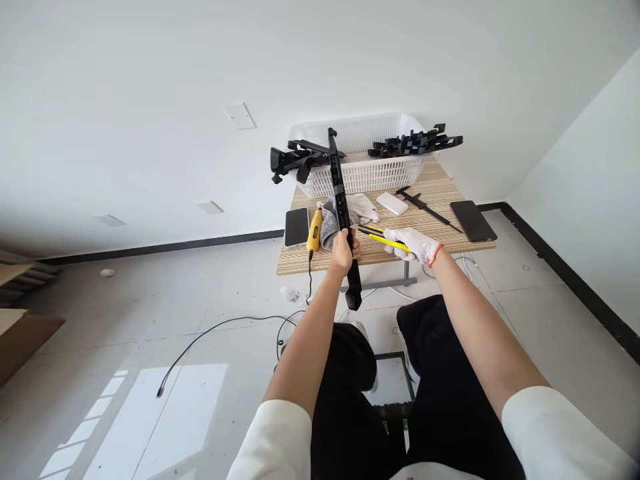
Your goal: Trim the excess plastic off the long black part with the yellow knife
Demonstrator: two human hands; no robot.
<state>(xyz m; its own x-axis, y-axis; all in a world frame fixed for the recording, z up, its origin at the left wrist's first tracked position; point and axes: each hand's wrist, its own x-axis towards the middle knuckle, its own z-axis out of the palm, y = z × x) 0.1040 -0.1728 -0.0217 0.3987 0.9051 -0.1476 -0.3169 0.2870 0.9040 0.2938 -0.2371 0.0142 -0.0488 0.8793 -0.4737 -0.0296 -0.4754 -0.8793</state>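
Note:
My bare left hand (344, 251) is wrapped round a long black plastic part (341, 200) and holds it upright over the wooden table's (440, 190) near edge. My right hand (413, 245) wears a white knit glove with an orange cuff. It is closed on a thin yellow and black tool (383, 239) whose tip points left toward the black part. A grey glove (330, 223) and a white glove (364, 207) lie bunched behind the part.
A white mesh basket (367, 172) stands at the table's back, with black plastic parts on its left (295, 161) and right (415, 142). On the table lie a phone (297, 227), a yellow corded tool (315, 231), a white box (392, 203), a black tool (425, 205) and a dark phone (473, 221). Cables (215, 330) trail on the floor.

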